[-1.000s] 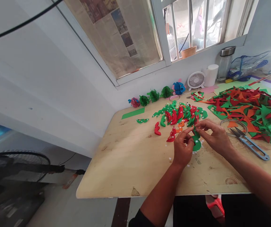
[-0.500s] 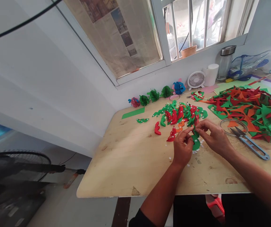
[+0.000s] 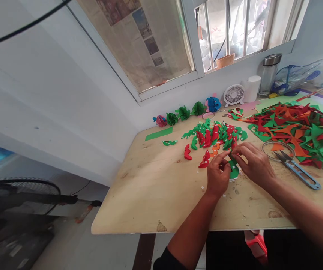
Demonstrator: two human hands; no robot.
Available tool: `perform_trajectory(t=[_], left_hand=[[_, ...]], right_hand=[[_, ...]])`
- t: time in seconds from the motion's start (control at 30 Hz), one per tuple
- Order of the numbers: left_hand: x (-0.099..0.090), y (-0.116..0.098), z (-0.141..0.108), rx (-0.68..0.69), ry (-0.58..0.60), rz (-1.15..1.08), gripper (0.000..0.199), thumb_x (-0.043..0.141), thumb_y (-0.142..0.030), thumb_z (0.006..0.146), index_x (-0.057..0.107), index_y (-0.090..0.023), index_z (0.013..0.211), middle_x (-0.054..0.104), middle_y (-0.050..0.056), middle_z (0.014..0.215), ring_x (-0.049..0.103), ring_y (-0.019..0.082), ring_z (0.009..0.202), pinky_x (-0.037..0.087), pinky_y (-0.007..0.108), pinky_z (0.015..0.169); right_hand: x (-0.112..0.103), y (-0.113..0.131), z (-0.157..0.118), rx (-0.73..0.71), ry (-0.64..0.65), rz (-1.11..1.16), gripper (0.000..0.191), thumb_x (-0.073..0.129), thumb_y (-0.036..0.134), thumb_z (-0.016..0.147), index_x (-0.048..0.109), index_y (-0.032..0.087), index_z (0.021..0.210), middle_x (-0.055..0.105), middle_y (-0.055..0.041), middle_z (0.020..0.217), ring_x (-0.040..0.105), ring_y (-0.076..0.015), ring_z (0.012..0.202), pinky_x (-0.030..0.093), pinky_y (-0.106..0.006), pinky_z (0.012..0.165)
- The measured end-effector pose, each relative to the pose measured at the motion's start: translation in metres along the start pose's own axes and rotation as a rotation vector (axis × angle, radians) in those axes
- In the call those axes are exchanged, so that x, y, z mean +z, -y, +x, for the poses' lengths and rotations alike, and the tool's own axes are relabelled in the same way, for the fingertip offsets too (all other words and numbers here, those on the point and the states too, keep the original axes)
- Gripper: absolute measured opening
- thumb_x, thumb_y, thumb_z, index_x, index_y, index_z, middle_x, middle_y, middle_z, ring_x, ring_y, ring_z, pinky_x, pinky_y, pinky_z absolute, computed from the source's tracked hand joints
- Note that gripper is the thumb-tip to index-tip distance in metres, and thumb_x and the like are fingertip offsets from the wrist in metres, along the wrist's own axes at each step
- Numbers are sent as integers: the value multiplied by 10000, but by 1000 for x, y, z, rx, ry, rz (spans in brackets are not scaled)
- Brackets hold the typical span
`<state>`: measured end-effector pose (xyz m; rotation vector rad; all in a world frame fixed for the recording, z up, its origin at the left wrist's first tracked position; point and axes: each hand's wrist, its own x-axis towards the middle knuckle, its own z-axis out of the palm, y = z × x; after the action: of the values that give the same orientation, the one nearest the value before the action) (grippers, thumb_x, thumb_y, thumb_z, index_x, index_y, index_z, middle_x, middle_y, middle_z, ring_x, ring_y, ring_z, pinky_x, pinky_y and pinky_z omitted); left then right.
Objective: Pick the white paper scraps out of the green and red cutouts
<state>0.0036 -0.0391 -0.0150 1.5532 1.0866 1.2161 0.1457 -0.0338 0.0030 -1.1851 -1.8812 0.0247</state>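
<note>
My left hand (image 3: 218, 173) is closed on the left side of a green paper piece (image 3: 234, 170), with thumb and fingers pinched together. At the upper end of the same piece, the fingertips of my right hand (image 3: 251, 164) are pinched close to my left fingertips. Small white bits lie on the table around the green piece. Just beyond my hands spreads a pile of green and red cut paper pieces (image 3: 215, 134), many with white squares on them. Red pieces (image 3: 187, 152) and an orange piece (image 3: 214, 150) lie at its near edge.
Blue snips (image 3: 300, 171) and a clear ring (image 3: 265, 152) lie right of my hands. Behind them is a large heap of paper scraps (image 3: 299, 127). Paper ornaments (image 3: 183, 113), a small white fan (image 3: 233, 95) and a glass bottle (image 3: 268, 77) stand along the wall.
My right hand has shifted slightly left and rolled a little over the green piece, its fingers now closer together. My left hand is nearly where it was.
</note>
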Motion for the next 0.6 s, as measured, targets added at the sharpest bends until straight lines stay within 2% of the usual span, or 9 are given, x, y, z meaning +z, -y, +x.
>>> perform_trajectory(t=[0.23,0.6], left_hand=[[0,2,0,8,0,10,446,496,-90,734,635,-228,1134,517,-12,699,503,101,672,435,192,615],[-1,4,2,5,-4,9,465,497,-74,719,632,-212,1142,515,-14,685,495,95,645,427,188,595]], right_hand=[[0,-3,0,65,28,73,97,477,239,855,548,236,791,632,-59,786,586,-214,728,456,-346,671],[2,-7,-2,140,81,146,67,488,257,848,534,231,807,638,-53,809,582,-198,722,459,-324,635]])
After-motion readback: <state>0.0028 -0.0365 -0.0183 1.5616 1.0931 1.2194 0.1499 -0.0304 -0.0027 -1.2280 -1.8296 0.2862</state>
